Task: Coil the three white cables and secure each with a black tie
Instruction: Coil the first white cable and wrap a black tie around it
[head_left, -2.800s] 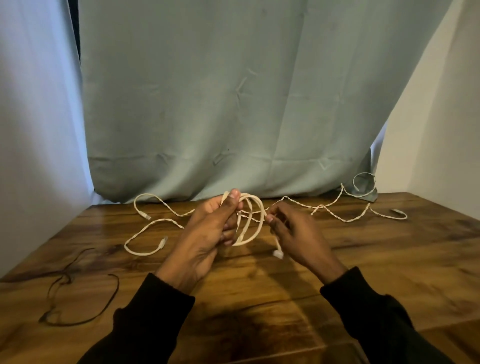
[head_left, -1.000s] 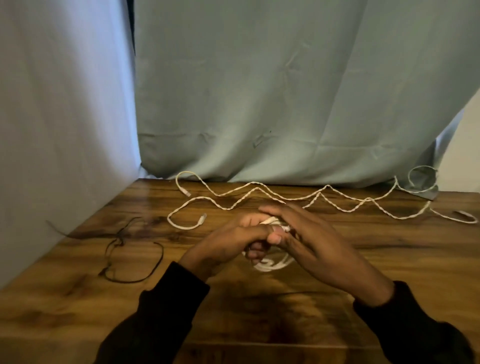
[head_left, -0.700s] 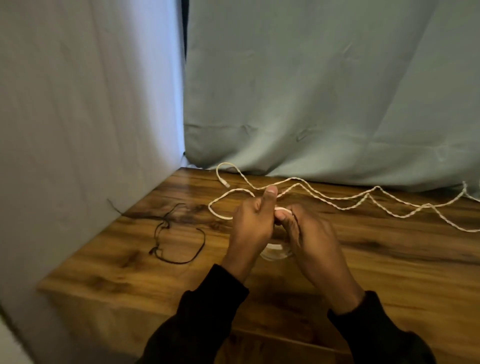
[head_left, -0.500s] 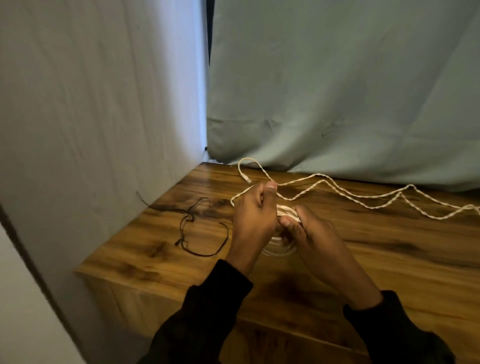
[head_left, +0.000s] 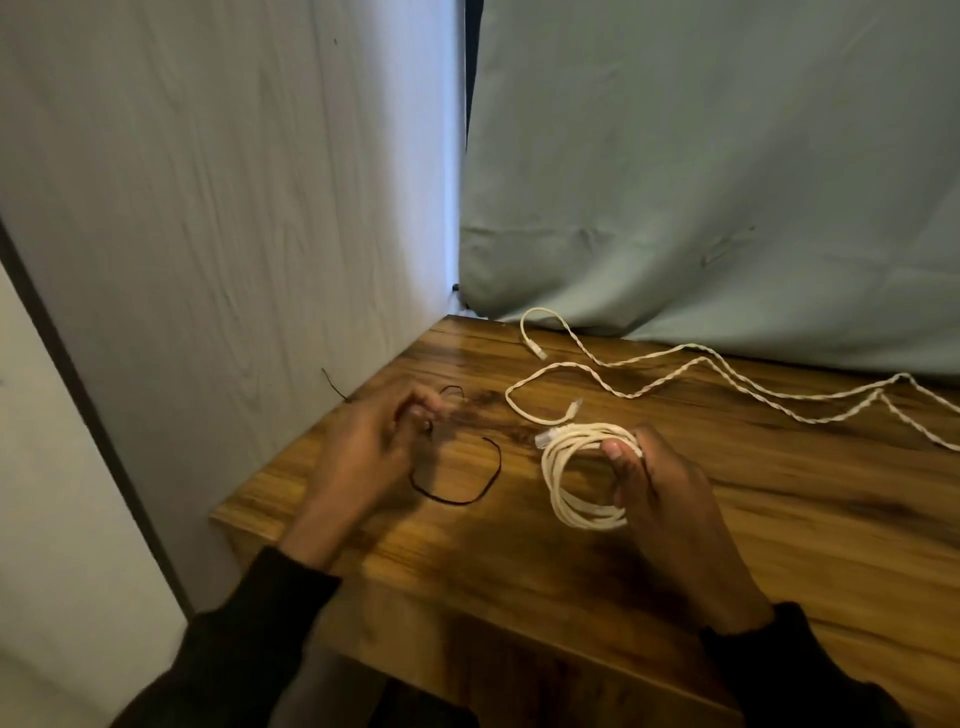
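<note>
My right hand (head_left: 660, 493) grips a coiled white cable (head_left: 563, 499) just above the wooden table (head_left: 810, 525), thumb pressed on the top of the loops, with a plug end sticking out at the coil's upper left. My left hand (head_left: 369, 452) is blurred over a tangle of thin black ties (head_left: 467, 500) near the table's left corner. Its fingertips are curled at the tangle, but whether they pinch a tie is unclear. Two more white cables (head_left: 654, 382) lie loose and twisted together along the back.
A pale fabric wall (head_left: 234, 234) stands close against the table's left edge, and a grey-green curtain (head_left: 701, 182) hangs behind the table. The table's front-left corner (head_left: 218, 517) is right beside my left wrist.
My left hand let go of the coil and moved left to the black ties. My right hand now holds the coil alone. The view has turned left towards the table corner.
</note>
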